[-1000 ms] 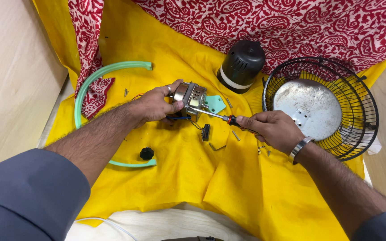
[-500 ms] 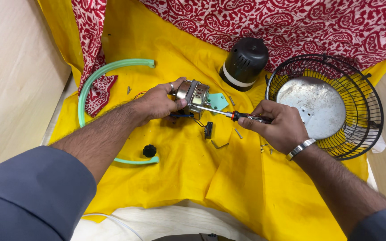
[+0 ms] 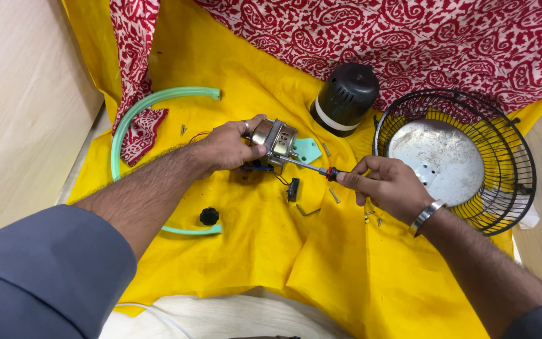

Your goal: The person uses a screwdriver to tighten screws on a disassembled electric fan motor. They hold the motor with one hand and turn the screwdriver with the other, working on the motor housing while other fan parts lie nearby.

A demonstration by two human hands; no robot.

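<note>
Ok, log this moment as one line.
left hand: holds motor | right hand: screwdriver tip at motor | loose screws on yellow cloth | fan guard right

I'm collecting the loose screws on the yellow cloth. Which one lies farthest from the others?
The small screw beside the green curved ring, left of the left hand. The rest lie scattered near the right hand.

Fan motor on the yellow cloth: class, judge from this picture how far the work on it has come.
Done: black rear cover, wire guard and loose screws lie apart on the yellow cloth. In hand: the left hand grips the motor while the right hand points a screwdriver into it. Left: the motor's wires look attached.
</note>
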